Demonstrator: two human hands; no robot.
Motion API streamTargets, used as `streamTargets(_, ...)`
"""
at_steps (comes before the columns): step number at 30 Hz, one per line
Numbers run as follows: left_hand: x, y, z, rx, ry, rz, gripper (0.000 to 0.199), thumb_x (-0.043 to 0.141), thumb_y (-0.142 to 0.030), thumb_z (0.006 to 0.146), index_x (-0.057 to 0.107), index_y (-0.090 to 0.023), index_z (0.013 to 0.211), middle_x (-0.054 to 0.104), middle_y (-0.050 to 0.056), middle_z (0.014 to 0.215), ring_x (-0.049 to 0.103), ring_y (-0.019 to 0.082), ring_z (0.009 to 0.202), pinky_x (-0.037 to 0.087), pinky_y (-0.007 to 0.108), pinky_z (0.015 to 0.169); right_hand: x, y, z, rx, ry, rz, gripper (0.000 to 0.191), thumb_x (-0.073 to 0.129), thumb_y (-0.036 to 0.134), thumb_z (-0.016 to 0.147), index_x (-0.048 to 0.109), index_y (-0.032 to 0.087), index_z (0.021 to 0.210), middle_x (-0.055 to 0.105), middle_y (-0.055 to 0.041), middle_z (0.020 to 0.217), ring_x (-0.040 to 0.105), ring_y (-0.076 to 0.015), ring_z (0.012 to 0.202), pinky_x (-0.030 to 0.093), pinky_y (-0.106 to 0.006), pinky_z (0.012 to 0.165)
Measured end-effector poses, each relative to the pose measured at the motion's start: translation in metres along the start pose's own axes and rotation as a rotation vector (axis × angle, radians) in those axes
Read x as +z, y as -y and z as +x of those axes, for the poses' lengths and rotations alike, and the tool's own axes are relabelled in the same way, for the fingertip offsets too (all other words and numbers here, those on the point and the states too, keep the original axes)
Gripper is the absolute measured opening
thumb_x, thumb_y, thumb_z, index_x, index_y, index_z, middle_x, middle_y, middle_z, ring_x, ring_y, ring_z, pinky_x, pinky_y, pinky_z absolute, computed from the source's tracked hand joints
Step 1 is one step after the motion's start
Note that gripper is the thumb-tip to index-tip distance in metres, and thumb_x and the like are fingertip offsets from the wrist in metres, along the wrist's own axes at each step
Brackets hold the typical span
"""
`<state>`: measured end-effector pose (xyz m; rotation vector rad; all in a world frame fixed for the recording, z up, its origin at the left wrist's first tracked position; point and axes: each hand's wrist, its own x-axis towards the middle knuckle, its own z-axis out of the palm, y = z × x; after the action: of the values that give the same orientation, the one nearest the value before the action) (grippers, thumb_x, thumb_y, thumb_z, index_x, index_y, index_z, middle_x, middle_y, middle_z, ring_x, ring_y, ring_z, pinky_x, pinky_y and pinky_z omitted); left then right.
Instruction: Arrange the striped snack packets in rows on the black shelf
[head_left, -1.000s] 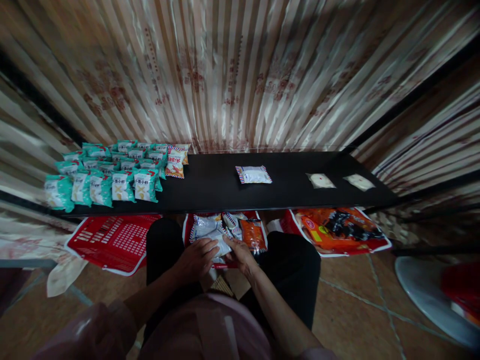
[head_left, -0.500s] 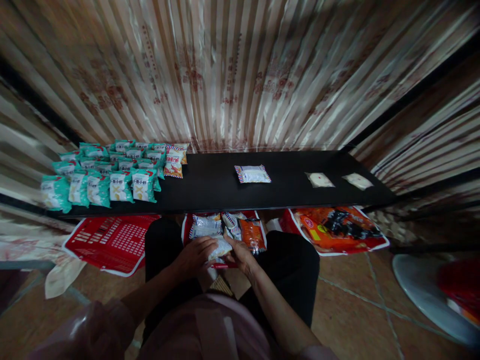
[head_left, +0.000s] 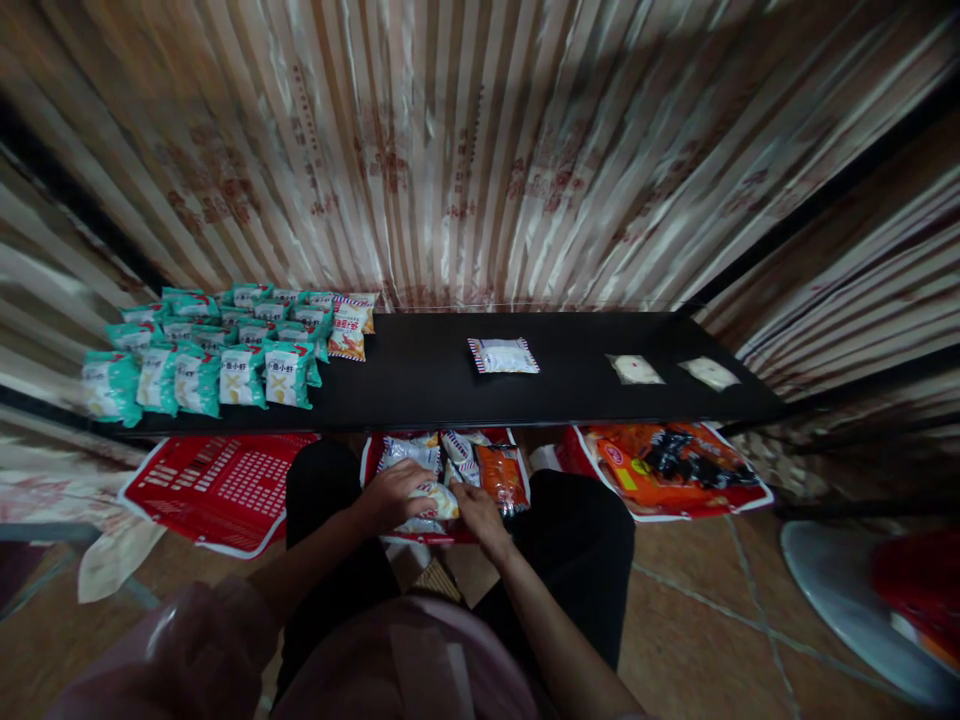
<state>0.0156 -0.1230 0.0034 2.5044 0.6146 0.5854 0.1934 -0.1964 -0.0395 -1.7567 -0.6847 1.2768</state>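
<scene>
One snack packet point(head_left: 439, 499) | between left grip point(head_left: 391, 496) and right grip point(head_left: 481, 516) | both grasping it

Dim light where I'm sitting. Wall of pleated, striped curtain point(head_left: 450, 150) straight ahead of me, reddish floral print, slight sheen. Long black shelf point(head_left: 420, 375) in front of it, dark slanting poles point(head_left: 795, 229) either side. Brown tiled floor point(head_left: 697, 620) below, pale joints.

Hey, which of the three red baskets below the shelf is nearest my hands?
The middle basket, with striped packets inside: your left hand and right hand are over it, while the left basket and right basket sit farther out.
</scene>
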Motion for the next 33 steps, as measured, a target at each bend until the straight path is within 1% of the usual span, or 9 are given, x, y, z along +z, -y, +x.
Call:
streamTargets(3, 0.009, 0.008, 0.003, -0.042, 0.019, -0.001, 0.03, 0.05, -0.041, 0.086, 0.061, -0.019, 0.104, 0.067, 0.008, 0.091, 0.06, 0.021, 0.088, 0.05, 0.033, 0.08, -0.002, 0.0, -0.001, -0.194, -0.09, -0.222, 0.026, 0.059, 0.047, 0.074, 0.069, 0.023, 0.068, 0.064, 0.0012, 0.059, 0.056, -0.0148, 0.059, 0.04, -0.022, 0.056)
streamTargets(5, 0.013, 0.011, 0.006, -0.08, 0.029, 0.003, 0.03, 0.05, -0.042, 0.086, 0.061, -0.02, 0.102, 0.066, 0.007, 0.09, 0.06, 0.021, 0.087, 0.049, 0.033, 0.08, -0.001, 0.002, -0.005, -0.278, -0.079, -0.237, 0.033, 0.053, 0.051, 0.078, 0.071, 0.023, 0.078, 0.066, 0.0006, 0.067, 0.058, -0.0167, 0.066, 0.041, -0.023, 0.06)
streamTargets(10, 0.008, 0.011, 0.017, -0.14, 0.094, 0.014, 0.033, 0.049, -0.045, 0.086, 0.061, -0.018, 0.1, 0.064, 0.007, 0.089, 0.061, 0.021, 0.085, 0.048, 0.03, 0.077, 0.003, 0.018, -0.02, -0.349, 0.061, -0.206, 0.044, 0.043, 0.057, 0.084, 0.07, 0.022, 0.078, 0.068, -0.0014, 0.075, 0.06, -0.019, 0.077, 0.043, -0.024, 0.069)
streamTargets(13, 0.002, 0.008, 0.023, -0.125, 0.122, 0.018, 0.034, 0.044, -0.044, 0.088, 0.06, -0.017, 0.101, 0.065, 0.008, 0.089, 0.061, 0.021, 0.085, 0.047, 0.029, 0.076, 0.002, 0.024, -0.025, -0.388, 0.112, -0.112, 0.036, 0.05, 0.053, 0.082, 0.069, 0.026, 0.096, 0.07, -0.0022, 0.097, 0.06, -0.0209, 0.096, 0.042, -0.027, 0.087)
streamTargets(15, -0.001, 0.006, 0.026, -0.111, 0.131, 0.022, 0.033, 0.042, -0.043, 0.089, 0.059, -0.017, 0.101, 0.065, 0.008, 0.09, 0.061, 0.021, 0.086, 0.046, 0.029, 0.077, 0.001, 0.023, -0.024, -0.389, 0.127, -0.093, 0.036, 0.055, 0.049, 0.08, 0.066, 0.027, 0.106, 0.068, -0.0019, 0.105, 0.059, -0.0213, 0.101, 0.042, -0.029, 0.091)
streamTargets(18, -0.002, 0.005, 0.031, -0.141, 0.149, 0.016, 0.031, 0.042, -0.041, 0.089, 0.058, -0.017, 0.101, 0.066, 0.007, 0.092, 0.061, 0.021, 0.087, 0.045, 0.029, 0.078, 0.0, 0.016, -0.02, -0.378, 0.157, -0.118, 0.039, 0.061, 0.042, 0.076, 0.064, 0.025, 0.111, 0.069, -0.0013, 0.1, 0.061, -0.0211, 0.092, 0.046, -0.029, 0.083)
streamTargets(21, -0.005, 0.001, 0.036, -0.21, 0.185, -0.018, 0.029, 0.045, -0.041, 0.087, 0.059, -0.017, 0.098, 0.066, 0.007, 0.092, 0.061, 0.02, 0.085, 0.045, 0.027, 0.075, 0.001, 0.01, -0.018, -0.346, 0.156, -0.084, 0.04, 0.066, 0.04, 0.071, 0.065, 0.022, 0.106, 0.07, -0.001, 0.091, 0.061, -0.0202, 0.082, 0.047, -0.027, 0.075)
streamTargets(28, -0.022, -0.01, 0.043, -0.393, 0.238, -0.06, 0.032, 0.052, -0.046, 0.083, 0.061, -0.019, 0.096, 0.067, 0.003, 0.085, 0.061, 0.019, 0.076, 0.04, 0.023, 0.064, 0.007, 0.014, -0.023, -0.254, 0.125, 0.127, 0.041, 0.07, 0.049, 0.066, 0.068, 0.018, 0.092, 0.069, -0.0019, 0.076, 0.06, -0.0185, 0.069, 0.048, -0.028, 0.067)
streamTargets(33, -0.024, -0.003, 0.04, -0.466, 0.204, -0.162, 0.036, 0.054, -0.048, 0.08, 0.064, -0.018, 0.099, 0.068, 0.002, 0.083, 0.061, 0.017, 0.075, 0.04, 0.022, 0.064, 0.005, 0.02, -0.025, -0.243, 0.068, 0.175, 0.047, 0.07, 0.055, 0.063, 0.069, 0.017, 0.09, 0.07, -0.003, 0.077, 0.06, -0.0189, 0.07, 0.049, -0.028, 0.066)
